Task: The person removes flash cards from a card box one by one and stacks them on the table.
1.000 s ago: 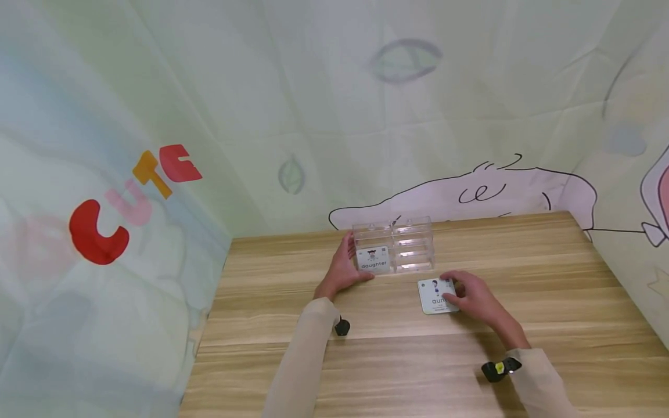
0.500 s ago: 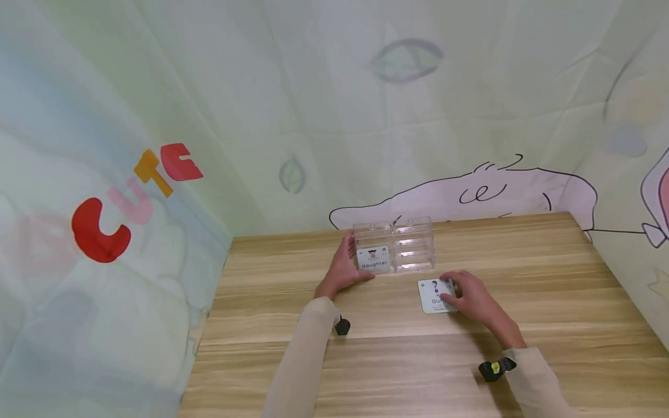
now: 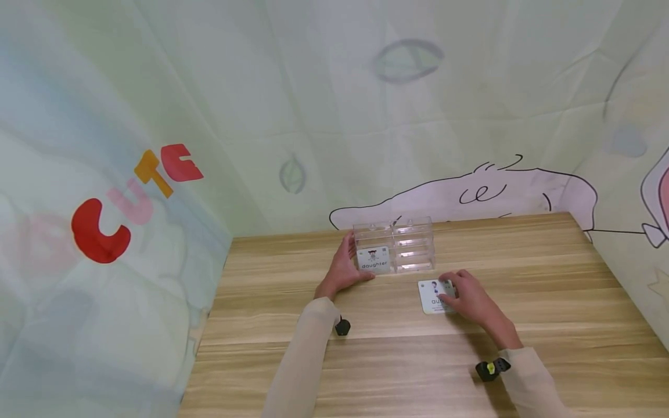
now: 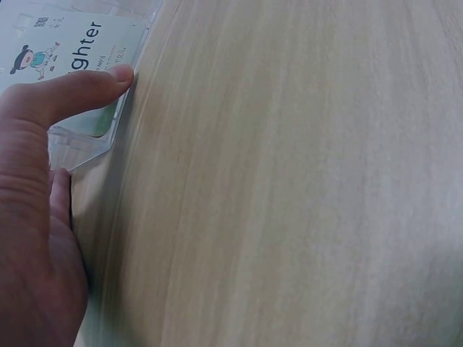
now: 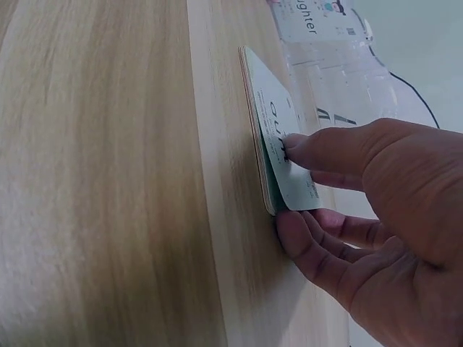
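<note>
A clear plastic rack (image 3: 414,246) with two columns of tiers stands at the back of the table. My left hand (image 3: 342,268) grips its left side, thumb (image 4: 101,83) across the lower front edge. A "daughter" picture card (image 3: 380,255) sits in the left column. Right of the rack's front lies a small stack of cards (image 5: 255,134), topped by an "aunt" word card (image 3: 430,295). My right hand (image 3: 474,297) holds this top card, thumb on its printed face and fingertips at its right edge. In the right wrist view, that edge stands slightly apart from the cards below.
The wooden table (image 3: 387,371) meets a printed cloth backdrop (image 3: 292,116) right behind the rack. Another cloth wall with "CUTE" lettering (image 3: 99,232) borders the left side. Each wrist carries a small black device (image 3: 342,327).
The right hand has shifted slightly left over the aunt card, its wrist moving a little the same way. My left hand and the rack stay in place.
</note>
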`<state>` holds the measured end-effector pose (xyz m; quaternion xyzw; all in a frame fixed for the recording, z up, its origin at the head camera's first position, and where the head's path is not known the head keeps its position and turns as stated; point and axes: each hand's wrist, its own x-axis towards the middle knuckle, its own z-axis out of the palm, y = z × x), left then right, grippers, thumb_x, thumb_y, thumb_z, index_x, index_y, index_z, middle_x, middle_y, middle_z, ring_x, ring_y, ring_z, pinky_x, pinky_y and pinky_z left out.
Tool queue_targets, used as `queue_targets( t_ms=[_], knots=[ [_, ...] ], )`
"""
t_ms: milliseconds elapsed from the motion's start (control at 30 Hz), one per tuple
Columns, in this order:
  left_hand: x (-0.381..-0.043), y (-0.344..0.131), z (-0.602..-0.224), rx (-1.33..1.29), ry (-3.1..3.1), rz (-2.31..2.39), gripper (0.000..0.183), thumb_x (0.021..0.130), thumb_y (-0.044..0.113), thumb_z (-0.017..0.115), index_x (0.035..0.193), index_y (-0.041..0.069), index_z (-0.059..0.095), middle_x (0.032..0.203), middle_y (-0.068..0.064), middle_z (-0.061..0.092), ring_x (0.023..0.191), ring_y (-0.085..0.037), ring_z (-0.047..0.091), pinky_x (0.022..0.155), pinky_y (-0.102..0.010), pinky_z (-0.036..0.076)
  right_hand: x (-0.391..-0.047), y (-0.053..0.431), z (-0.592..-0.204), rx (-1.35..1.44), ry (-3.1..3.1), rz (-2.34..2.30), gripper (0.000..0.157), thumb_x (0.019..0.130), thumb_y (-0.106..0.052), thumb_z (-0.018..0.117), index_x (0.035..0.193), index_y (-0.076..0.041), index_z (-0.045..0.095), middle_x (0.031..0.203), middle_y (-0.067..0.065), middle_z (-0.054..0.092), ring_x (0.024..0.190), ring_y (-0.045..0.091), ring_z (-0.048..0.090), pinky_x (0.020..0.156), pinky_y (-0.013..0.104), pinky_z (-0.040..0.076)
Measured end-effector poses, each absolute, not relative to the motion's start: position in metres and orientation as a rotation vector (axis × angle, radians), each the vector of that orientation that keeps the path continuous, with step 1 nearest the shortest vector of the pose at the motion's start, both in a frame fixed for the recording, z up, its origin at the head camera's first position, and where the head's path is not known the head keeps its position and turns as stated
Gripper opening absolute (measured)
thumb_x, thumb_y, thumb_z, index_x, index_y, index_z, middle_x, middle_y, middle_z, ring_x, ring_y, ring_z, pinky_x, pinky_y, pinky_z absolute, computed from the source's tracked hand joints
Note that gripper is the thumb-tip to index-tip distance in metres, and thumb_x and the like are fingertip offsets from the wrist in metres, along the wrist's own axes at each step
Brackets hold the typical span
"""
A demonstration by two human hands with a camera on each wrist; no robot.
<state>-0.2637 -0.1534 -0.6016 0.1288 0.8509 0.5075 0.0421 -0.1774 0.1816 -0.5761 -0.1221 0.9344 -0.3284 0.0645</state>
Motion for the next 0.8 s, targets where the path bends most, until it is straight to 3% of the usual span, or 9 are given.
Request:
queue_targets(
  t_ms=[800],
  knots=[
    [-0.2652,-0.1553,-0.6017,0.382,2.608,1.526,0.128,0.067,0.013,0.099,0.164,0.016,0.015,0.161,-0.013,0.037,0.148,-0.026,0.039,0.121,-0.028,0.033,-0.1792,0.1793,-0.5710,-0.409,2.853,-0.921,0.038,0.094,-0.017,0.077,0.126,0.001,0.067,0.104,0.015,0.057,0.084,0.023,0.051,0.068,0.034,0.048]
  ],
)
